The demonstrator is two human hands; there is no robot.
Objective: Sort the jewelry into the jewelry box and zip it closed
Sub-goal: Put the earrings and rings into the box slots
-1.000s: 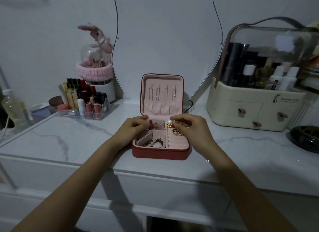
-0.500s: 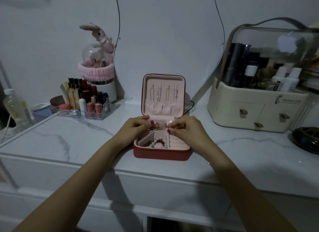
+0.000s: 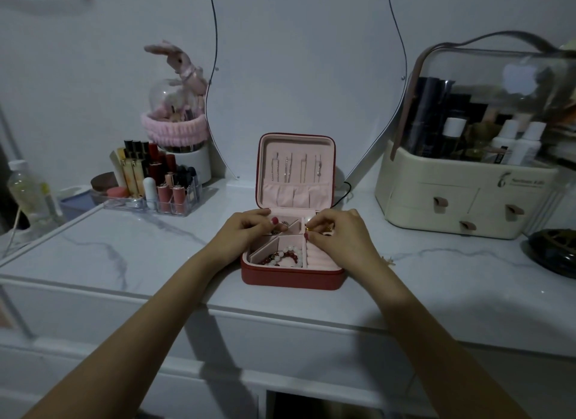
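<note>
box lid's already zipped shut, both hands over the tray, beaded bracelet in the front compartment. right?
Not quite. The head view shows the jewelry box lid standing open, not zipped shut. The rest holds: left hand and right hand are over the tray, and the beaded bracelet lies in the front compartment.

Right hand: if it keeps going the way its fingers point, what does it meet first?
The right hand points left across the jewelry box. First contact is probably the left hand at the back compartments, though depth is unclear.
</note>
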